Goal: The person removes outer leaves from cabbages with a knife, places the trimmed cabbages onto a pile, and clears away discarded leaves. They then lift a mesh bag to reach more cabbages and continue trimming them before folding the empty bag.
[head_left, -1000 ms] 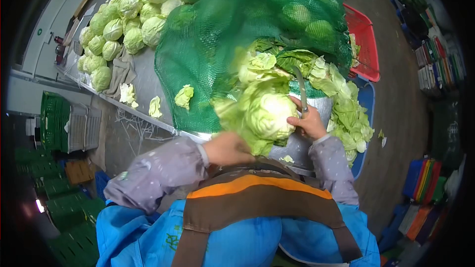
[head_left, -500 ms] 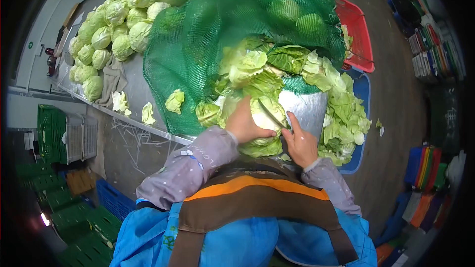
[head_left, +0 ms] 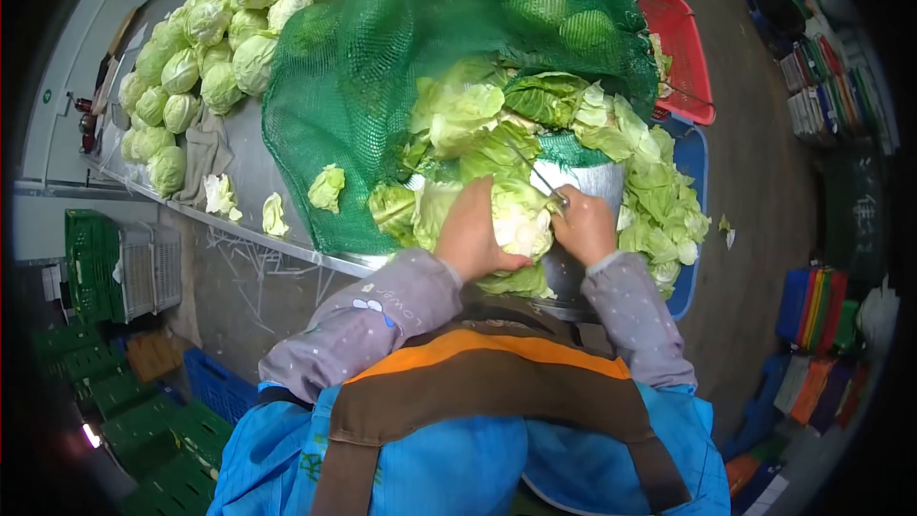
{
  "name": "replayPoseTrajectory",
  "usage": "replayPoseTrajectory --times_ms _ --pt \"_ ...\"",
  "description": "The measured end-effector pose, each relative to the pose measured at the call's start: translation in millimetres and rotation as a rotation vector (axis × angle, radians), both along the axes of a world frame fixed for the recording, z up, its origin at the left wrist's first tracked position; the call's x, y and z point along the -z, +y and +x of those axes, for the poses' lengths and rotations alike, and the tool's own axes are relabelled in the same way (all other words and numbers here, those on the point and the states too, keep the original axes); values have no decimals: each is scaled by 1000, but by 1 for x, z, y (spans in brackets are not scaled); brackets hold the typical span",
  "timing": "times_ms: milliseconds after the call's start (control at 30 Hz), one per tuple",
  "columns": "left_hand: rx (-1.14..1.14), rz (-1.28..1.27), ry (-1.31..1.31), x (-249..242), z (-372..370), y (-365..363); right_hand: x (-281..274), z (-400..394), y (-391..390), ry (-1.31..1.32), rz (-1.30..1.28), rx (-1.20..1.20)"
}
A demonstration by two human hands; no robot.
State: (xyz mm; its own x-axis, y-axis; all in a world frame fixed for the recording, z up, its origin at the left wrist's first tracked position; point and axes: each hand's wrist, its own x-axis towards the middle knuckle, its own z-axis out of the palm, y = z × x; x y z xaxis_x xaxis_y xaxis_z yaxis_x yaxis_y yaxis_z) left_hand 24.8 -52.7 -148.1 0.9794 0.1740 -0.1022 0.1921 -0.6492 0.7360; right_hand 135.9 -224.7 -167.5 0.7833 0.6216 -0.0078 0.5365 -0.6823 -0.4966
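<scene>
A pale green cabbage (head_left: 522,222) is gripped from its left side by my left hand (head_left: 472,231), thumb pressed across its near side. My right hand (head_left: 584,225) is closed around the handle of a knife (head_left: 538,173), just right of the cabbage. The thin blade points up and left over the cabbage's far side. Loose outer leaves (head_left: 458,124) lie beyond the cabbage, partly on the green mesh sack (head_left: 334,134). The sack is spread over the metal table and has more cabbages (head_left: 587,31) inside.
Whole cabbages (head_left: 205,24) are piled at the table's far left, beside a grey cloth (head_left: 202,153). To the right, discarded leaves (head_left: 659,201) heap over a blue crate (head_left: 700,172). Behind it stands a red crate (head_left: 676,48). Leaf scraps (head_left: 327,188) lie on the sack.
My right hand has moved up and turned, fingers now wrapped round the knife handle. The blade has swung from across the cabbage to its far side. My left hand still holds the cabbage.
</scene>
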Motion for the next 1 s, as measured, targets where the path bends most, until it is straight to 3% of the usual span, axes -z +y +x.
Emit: replayPoseTrajectory --times_ms 33,100,200,267,333,400,467,533,600,667,733,767,833,933,1000 --pt "2 -4 -1 2 0 4 6 6 6 6 -112 82" --pt "232 10 -81 10 3 20 55 14 -3 7 -102 159" --pt "217 48 -27 22 -1 49 63 2 -4 14 -91 213" --pt "121 -37 39 17 -9 47 65 -18 -15 198 85 244" --pt "-58 -60 71 15 -12 26 39 -31 -31 229 98 298" --pt "-88 52 -1 12 -9 15 17 -35 -37 265 100 355" --pt "-31 1 19 5 5 17 3 -41 -41 -23 381 186" --pt "-42 53 8 -2 17 16 -24 -43 -26 -4 354 55" --pt "-41 -48 175 -13 26 17 -39 -44 -14 109 91 -41" --pt "-53 -31 130 -11 28 16 -35 -41 -8 140 94 -49" --pt "-16 18 262 -12 29 18 -27 -42 2 146 -40 -10" --pt "-13 10 273 -12 22 15 -12 -44 5 157 -48 -9" --pt "-21 -1 116 -18 18 13 21 -29 18 168 312 242" --pt "-72 -64 122 -15 14 12 -26 -29 16 378 158 184" --pt "-69 -61 30 -11 9 4 -39 -23 18 307 96 169"
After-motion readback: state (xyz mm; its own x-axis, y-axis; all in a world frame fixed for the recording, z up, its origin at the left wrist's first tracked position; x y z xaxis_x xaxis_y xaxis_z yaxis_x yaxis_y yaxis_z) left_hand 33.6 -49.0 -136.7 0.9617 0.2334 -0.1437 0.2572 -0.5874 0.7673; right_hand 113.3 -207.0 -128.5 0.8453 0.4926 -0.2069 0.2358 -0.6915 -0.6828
